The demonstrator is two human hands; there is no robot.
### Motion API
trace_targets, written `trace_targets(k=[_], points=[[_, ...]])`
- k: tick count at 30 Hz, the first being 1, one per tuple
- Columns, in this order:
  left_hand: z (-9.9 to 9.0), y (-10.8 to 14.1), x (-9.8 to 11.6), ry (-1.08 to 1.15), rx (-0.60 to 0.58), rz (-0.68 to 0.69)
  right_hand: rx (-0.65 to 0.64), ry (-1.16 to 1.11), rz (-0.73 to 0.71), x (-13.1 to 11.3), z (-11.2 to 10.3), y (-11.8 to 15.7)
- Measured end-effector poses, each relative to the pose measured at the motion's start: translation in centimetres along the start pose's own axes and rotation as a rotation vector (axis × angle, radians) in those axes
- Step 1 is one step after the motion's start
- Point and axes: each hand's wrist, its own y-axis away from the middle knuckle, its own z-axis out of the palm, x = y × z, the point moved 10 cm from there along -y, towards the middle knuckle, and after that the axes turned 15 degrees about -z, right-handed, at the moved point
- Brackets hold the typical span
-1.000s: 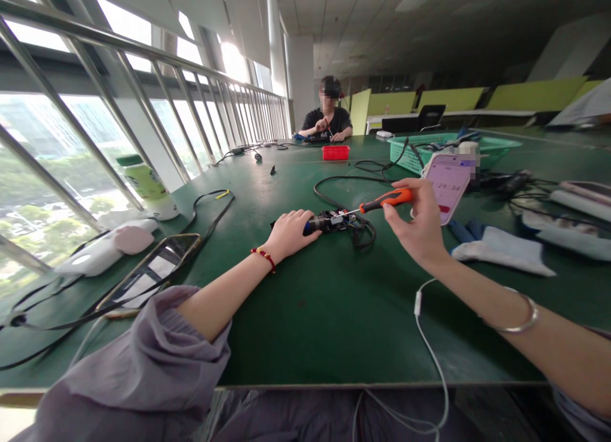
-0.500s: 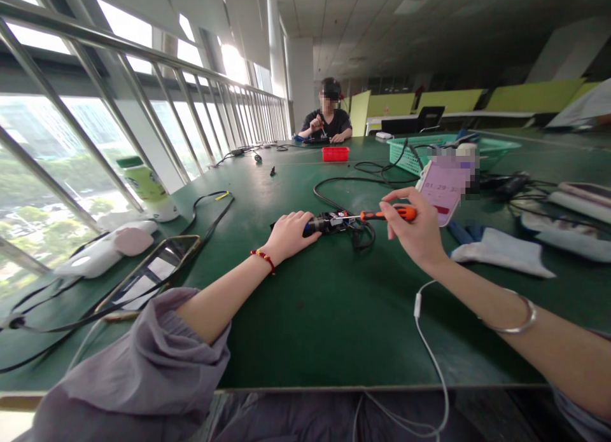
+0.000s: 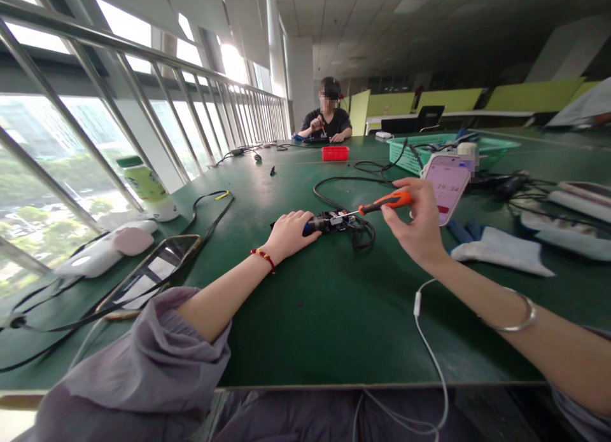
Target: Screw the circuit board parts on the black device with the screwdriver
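Note:
My left hand [image 3: 292, 234] is wrapped over one end of a dark handheld device [image 3: 329, 222] lying on the green table [image 3: 296, 327]. The device's right end shows bare inner parts and a black cable [image 3: 366, 238]; its exact kind I cannot make out. Between the thumb and fingers of my right hand [image 3: 420, 222] is an orange and black screwdriver [image 3: 387, 202]. Its shaft points left and slightly down, with the tip at the device's open end. Whether the tip sits in a screw is too small to tell.
A phone showing a timer [image 3: 447, 184] leans against a green basket [image 3: 405, 157]. A red tray [image 3: 335, 154] lies farther off, before a person [image 3: 328, 114] seated opposite. At left are another phone [image 3: 153, 273] and a bottle [image 3: 147, 191]. A white cable [image 3: 429, 346] hangs over the front edge.
My right hand has shifted its fingers on the screwdriver, whose handle end has risen, so the tool tilts more. My left hand and the device stay put.

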Motion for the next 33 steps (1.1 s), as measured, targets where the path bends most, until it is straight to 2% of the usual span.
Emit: trace_targets(k=[2, 5, 7, 11, 17, 22, 28, 33], points=[[0.0, 0.0, 0.0, 0.0, 0.003, -0.001, 0.005, 0.006, -0.015, -0.2, 0.0, -0.1], [0.0, 0.0, 0.0, -0.005, 0.0, -0.001, -0.114, -0.002, 0.128, 1.0, 1.1, 0.5], [0.0, 0.0, 0.0, -0.005, -0.004, 0.004, -0.137, 0.002, 0.163, 1.4, 1.2, 0.7], [0.0, 0.0, -0.1, -0.005, -0.001, -0.011, 0.0, 0.053, 0.001, 0.1, -0.2, 0.0], [0.0, 0.0, 0.0, 0.007, -0.004, 0.0, -0.154, 0.066, 0.116, 0.8, 1.1, 0.4], [0.1, 0.0, -0.1, 0.005, -0.005, -0.002, -0.026, 0.121, -0.104, -1.1, -0.1, -0.3], [0.0, 0.0, 0.0, -0.003, 0.005, 0.009, -0.166, 0.084, 0.115, 1.1, 0.9, 0.5], [0.0, 0.0, 0.0, -0.001, 0.0, 0.001, -0.039, 0.029, -0.051, -0.5, 0.2, 0.0]])
